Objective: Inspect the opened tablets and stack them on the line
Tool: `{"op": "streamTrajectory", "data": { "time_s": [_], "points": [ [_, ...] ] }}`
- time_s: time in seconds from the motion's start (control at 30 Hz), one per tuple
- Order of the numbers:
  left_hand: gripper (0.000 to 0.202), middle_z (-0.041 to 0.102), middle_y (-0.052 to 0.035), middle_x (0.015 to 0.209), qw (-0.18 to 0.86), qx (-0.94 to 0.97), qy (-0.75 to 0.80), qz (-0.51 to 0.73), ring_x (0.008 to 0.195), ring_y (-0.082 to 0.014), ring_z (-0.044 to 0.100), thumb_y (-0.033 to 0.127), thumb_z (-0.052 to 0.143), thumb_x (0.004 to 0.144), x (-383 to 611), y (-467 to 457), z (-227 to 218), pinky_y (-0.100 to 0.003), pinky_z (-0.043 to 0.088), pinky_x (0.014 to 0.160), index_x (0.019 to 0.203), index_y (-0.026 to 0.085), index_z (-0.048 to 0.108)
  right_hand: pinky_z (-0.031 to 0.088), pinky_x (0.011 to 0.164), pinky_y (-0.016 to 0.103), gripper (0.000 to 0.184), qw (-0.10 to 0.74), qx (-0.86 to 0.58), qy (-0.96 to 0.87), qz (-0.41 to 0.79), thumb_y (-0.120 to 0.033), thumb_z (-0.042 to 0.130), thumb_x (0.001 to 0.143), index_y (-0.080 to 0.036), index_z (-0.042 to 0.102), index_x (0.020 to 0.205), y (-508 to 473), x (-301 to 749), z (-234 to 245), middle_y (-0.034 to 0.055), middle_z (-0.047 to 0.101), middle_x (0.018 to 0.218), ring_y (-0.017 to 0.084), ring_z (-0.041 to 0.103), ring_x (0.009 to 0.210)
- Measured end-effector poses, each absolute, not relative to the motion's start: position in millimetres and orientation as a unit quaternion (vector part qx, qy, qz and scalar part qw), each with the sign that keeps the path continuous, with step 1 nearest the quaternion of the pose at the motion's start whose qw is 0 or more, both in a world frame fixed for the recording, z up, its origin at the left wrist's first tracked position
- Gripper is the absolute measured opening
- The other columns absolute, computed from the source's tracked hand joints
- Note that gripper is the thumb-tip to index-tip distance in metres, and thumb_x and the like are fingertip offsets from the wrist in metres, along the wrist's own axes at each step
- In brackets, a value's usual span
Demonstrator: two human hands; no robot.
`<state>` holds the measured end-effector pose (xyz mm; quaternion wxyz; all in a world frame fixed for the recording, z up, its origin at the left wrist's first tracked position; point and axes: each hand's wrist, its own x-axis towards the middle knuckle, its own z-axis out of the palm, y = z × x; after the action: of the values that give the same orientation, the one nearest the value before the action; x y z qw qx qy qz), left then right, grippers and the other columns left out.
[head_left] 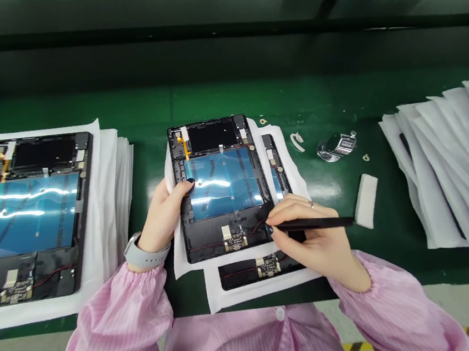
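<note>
My left hand (165, 210) grips the left edge of an opened tablet (219, 227), its thumb over the blue-filmed inner panel and its fingers hidden underneath. A white sheet (181, 259) lies under that tablet. In my right hand (316, 239) is a pair of black tweezers (315, 223), pinched between thumb and fingers. Their tip is hidden by my fingers, close to a thin red wire (259, 227) at the tablet's lower right. Below this tablet lies a second opened tablet (239, 275) on its own white sheet, partly covered.
At the left, an opened tablet (56, 272) tops a stack with white sheets (113, 199). A metal tally counter (337, 147), a white block (366, 201) and small white scraps (297, 141) lie to the right. Further right stands another stack of white sheets (436, 176).
</note>
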<state>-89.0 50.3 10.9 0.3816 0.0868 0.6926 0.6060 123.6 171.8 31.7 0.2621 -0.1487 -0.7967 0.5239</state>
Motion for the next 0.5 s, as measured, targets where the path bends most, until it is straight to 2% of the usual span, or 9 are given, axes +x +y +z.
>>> {"op": "streamTrajectory", "data": {
  "time_s": [0.17,0.5],
  "points": [
    [0.019,0.069,0.0016,0.079,0.388,0.100,0.690,0.603,0.074,-0.0196,0.063,0.033,0.071,0.075,-90.4,48.8,8.5,-0.026,0.046,0.060,0.088,0.020,0.068,0.050,0.060,0.031,0.021,0.214,-0.194,-0.786,0.547,-0.002,0.060,0.080,-0.023,0.066,0.084,174.6,125.6,29.6,0.0008,0.066,0.076,0.018,0.063,0.070],
    [0.014,0.064,0.0035,0.074,0.382,0.117,0.688,0.606,0.065,-0.0147,0.057,0.031,0.070,0.077,-90.8,49.0,8.7,-0.025,0.044,0.057,0.087,0.021,0.067,0.050,0.060,0.029,0.020,0.207,-0.212,-0.777,0.556,-0.003,0.060,0.081,-0.023,0.066,0.084,174.8,125.0,30.4,0.0009,0.066,0.079,0.018,0.064,0.071]
  ]
}}
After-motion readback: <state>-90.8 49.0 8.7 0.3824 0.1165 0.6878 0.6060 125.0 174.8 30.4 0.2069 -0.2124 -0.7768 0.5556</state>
